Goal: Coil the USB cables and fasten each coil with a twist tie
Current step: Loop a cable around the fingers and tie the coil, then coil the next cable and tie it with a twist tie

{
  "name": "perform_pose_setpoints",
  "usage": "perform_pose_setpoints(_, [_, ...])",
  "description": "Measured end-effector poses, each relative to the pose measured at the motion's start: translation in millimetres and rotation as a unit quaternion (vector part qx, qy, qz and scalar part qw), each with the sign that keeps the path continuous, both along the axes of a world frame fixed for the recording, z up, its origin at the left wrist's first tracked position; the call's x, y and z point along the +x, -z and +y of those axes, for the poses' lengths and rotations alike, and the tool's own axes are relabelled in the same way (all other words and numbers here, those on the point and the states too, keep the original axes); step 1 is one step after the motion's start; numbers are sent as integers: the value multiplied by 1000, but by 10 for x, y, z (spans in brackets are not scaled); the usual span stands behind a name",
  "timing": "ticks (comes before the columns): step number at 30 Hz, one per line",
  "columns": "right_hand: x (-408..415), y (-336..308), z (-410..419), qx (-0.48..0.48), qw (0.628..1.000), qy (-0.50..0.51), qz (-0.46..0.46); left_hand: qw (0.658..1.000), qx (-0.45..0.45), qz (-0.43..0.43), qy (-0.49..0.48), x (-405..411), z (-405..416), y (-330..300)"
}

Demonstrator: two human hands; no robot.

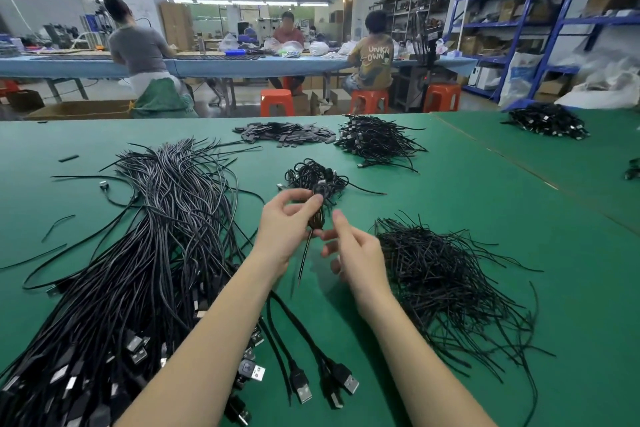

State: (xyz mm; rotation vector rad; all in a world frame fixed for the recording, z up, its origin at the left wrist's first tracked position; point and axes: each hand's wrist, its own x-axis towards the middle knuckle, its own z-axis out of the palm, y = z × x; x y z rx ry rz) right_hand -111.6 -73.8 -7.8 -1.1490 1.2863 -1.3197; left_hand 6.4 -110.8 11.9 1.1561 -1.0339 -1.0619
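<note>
Above the near middle of the green felt-topped bench [467, 205], the left hand [282, 231] pinches the small black coiled USB cable [317, 208] while the right hand [356, 253], fingers loosely curled and seemingly empty, should wrap the tie tight round the waist.

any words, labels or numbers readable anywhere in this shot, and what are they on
"UNKN OWN", in two lines, on the back of the shirt of a person seated at the far table.
Boxes on the blue shelves: any print is too small and blurred to read.
USB plugs near the front table edge: no readable marking.
Nothing readable on what the left hand and right hand hold.
</note>
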Motion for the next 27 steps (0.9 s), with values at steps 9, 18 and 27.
perform_pose_setpoints(9, [40, 223, -32, -48, 982, -20, 179, 913, -102, -385, -89, -16, -1059, -324])
perform_pose_setpoints(18, [41, 274, -81, -47, 977, -21, 206, 785, -15, -616, 53, 4, -1388, -22])
perform_pose_setpoints(27, [14, 248, -57, -58, 977, -21, 202, 871, -131, -454, -135, -52, -625, -34])
